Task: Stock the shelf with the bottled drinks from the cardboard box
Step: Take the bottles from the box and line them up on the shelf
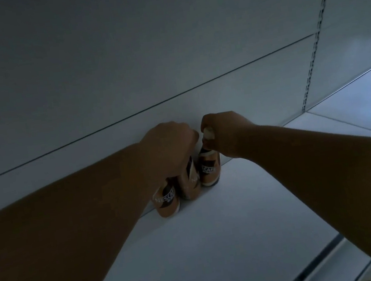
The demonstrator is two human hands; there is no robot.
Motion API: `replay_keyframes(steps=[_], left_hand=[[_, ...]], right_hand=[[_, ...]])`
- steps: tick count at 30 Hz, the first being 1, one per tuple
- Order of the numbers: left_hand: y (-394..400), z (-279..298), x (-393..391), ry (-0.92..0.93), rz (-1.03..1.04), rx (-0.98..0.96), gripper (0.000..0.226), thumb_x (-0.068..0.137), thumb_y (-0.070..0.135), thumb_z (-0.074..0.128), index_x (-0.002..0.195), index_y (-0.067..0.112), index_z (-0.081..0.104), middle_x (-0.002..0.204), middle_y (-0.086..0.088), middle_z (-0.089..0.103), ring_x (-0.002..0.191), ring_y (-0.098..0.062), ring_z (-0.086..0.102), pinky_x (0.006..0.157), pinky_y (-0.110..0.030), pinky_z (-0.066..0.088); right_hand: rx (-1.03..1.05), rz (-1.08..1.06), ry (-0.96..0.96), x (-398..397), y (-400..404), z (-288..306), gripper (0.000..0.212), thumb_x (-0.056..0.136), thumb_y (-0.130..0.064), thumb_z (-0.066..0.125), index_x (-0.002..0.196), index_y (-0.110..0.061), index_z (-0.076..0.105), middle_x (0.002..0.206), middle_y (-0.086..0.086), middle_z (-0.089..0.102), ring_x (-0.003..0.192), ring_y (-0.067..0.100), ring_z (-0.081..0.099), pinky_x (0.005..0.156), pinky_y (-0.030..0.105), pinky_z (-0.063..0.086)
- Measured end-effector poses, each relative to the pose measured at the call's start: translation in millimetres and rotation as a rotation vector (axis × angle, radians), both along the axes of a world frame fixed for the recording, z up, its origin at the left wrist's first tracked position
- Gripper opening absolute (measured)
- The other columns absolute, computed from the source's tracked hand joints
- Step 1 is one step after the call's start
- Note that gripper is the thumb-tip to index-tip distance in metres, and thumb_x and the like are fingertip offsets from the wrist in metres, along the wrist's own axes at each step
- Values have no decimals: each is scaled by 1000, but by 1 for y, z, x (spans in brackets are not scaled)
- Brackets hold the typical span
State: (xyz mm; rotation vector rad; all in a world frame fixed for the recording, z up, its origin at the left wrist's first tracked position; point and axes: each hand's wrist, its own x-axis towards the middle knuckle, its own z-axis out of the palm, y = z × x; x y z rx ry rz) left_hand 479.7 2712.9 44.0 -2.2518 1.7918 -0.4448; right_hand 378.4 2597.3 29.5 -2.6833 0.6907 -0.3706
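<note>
Three brown coffee bottles stand at the back of a white shelf (227, 229), against its rear panel. My left hand (169, 147) is closed over the top of the middle bottle (190, 184); its cap is hidden under my fingers. My right hand (223, 133) grips the white cap of the right bottle (209, 170). The left bottle (166, 201) stands free beside my left wrist, its top hidden by my arm. The cardboard box is out of view.
The shelf's white rear panel (124, 77) rises behind the bottles. A slotted metal upright (315, 38) runs down at the right, with a neighbouring shelf bay (359, 108) beyond it. The shelf's front edge (318, 264) lies at lower right.
</note>
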Motion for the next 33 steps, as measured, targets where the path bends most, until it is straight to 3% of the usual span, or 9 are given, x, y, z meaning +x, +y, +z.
replay_keyframes(steps=[2,6,11,15,20,26,33], left_hand=[[2,0,0,-30,-10,-22,18,87,26,60,102,15,59,85,-2,44,72,-19,42,63,-34,36],[8,3,-9,-113,-37,-84,26,89,27,56,113,16,56,101,-6,52,87,-21,48,73,-34,38],[22,23,-32,-109,3,-71,32,86,23,55,115,15,46,112,-7,50,98,-24,50,80,-35,38],[26,40,-77,81,-13,-115,34,78,23,63,108,16,47,107,-3,51,95,-23,52,75,-32,36],[13,21,-166,366,-137,-213,27,83,17,60,108,21,52,107,-1,53,98,-22,53,79,-33,43],[-26,-33,-309,544,-334,-49,31,81,22,65,111,24,55,110,1,57,96,-21,54,78,-32,48],[-68,-135,-431,568,-488,229,29,78,28,68,102,25,52,107,-2,56,99,-23,55,78,-36,46]], right_hand=[[28,-16,-26,3,1,-1,31,86,-24,67,113,-16,56,98,5,57,87,22,54,69,30,43],[41,-28,-60,-5,4,6,52,81,-32,74,122,-16,48,97,4,58,87,21,58,69,29,46],[-41,-49,21,-46,9,34,56,85,-31,69,134,-17,44,123,9,60,109,25,57,87,33,48],[-128,-94,59,-108,18,67,54,87,-29,65,136,-19,43,130,8,55,117,24,53,97,38,45],[-210,-259,120,-218,30,79,52,88,-27,63,135,-21,43,124,6,55,110,25,55,92,38,48],[-171,-514,217,-365,37,48,48,88,-28,65,131,-20,46,122,8,55,108,28,57,89,40,49],[23,-720,330,-492,33,-52,48,86,-29,66,130,-20,48,121,8,55,111,29,55,89,39,47]])
